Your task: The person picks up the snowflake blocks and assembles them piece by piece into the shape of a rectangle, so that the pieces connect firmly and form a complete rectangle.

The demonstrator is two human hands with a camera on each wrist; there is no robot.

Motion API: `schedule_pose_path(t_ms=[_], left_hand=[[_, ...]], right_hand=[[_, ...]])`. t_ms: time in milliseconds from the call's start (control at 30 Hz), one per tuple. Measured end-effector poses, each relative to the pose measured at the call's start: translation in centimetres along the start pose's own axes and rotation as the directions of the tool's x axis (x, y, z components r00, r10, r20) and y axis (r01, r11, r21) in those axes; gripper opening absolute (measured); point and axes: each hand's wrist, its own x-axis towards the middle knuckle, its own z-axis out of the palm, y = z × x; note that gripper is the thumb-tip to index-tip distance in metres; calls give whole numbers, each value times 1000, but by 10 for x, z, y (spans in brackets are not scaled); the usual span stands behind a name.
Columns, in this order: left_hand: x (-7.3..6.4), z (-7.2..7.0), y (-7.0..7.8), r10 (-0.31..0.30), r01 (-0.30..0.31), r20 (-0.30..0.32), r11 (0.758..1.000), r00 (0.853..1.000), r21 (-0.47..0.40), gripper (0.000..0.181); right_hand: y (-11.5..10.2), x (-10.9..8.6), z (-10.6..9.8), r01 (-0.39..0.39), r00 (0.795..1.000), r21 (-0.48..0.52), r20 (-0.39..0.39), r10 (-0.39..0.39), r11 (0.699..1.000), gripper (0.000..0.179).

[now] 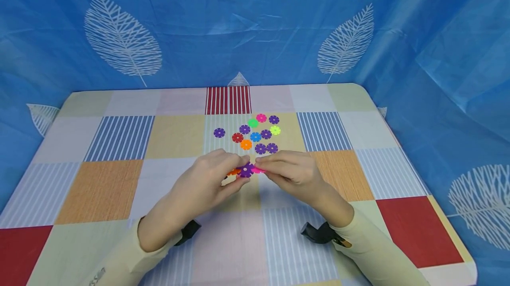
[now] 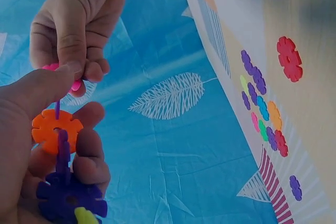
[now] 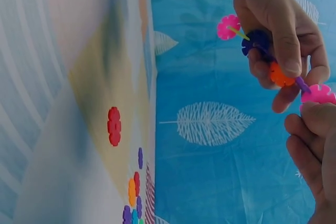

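My left hand [image 1: 211, 175] grips a chain of notched plastic interlocking discs above the table. In the right wrist view it runs from a pink disc [image 3: 227, 27] through yellow-green, dark blue [image 3: 255, 41] and orange [image 3: 281, 75] ones to a slim purple disc [image 3: 301, 84]. Fingers and thumb of my right hand [image 1: 296, 173] pinch another pink disc [image 3: 318, 93] right at that purple end. Both hands meet at this spot, and the left thumb comes close to the right thumb in the left wrist view. Fingers partly cover the chain's middle.
Loose discs lie flat beyond my hands, among them a blue one [image 1: 255, 137], an orange one [image 1: 246, 144] and several purple ones. A red disc [image 2: 290, 59] lies nearer, apart from that group. The patchwork tablecloth [image 1: 171, 135] ends at a blue leaf-patterned curtain [image 1: 239, 25].
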Motion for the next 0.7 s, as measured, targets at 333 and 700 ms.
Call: schedule_pose_path(t_ms=[333, 700], left_hand=[[0, 2, 1, 28, -29, -40, 999, 999, -26, 36], [-3, 5, -1, 100, -100, -67, 995, 993, -1, 44]], right_hand=[[1, -3, 3, -6, 996, 152, -87, 20, 988, 12], [2, -2, 4, 25, 996, 231, -91, -3, 973, 12]])
